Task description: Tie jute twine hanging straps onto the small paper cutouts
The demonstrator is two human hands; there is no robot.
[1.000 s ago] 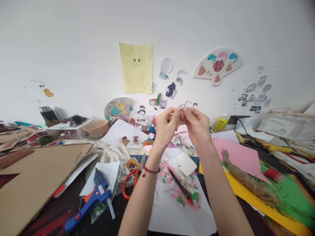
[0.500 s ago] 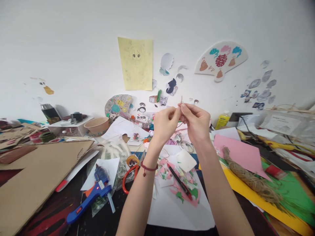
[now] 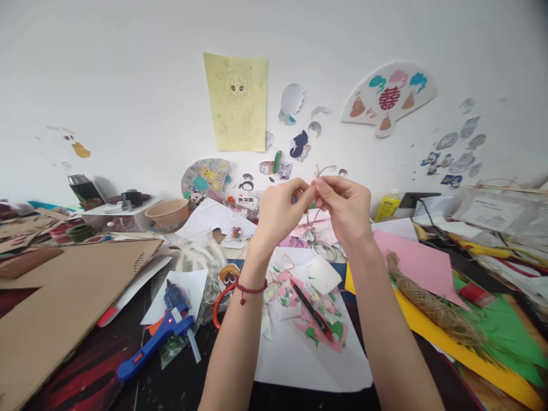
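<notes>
My left hand [image 3: 286,206] and my right hand [image 3: 346,205] are raised in front of the wall, their fingertips meeting. Both pinch a thin brown twine [image 3: 326,168]; its loose ends stick up above the fingers, and a loop hangs below them. The part between the fingertips is hidden. Beneath the hands lies a white sheet of paper [image 3: 308,371] covered with pink and green paper scraps. A black and red pen [image 3: 311,311] rests across the scraps. Orange-handled scissors [image 3: 218,305] lie partly behind my left forearm.
A blue glue gun [image 3: 156,337], its light glowing red, lies left beside a cardboard sheet [image 3: 81,297]. On the right are a twine bundle [image 3: 436,302], pink paper [image 3: 419,257] and a yellow bottle [image 3: 387,206]. A round bowl [image 3: 168,216] stands at the back left.
Longer twine ends now show above my fingers, spread apart, and the loop beneath is more visible. My hands stay pinched together, the right one slightly further right. The camera view has shifted slightly.
</notes>
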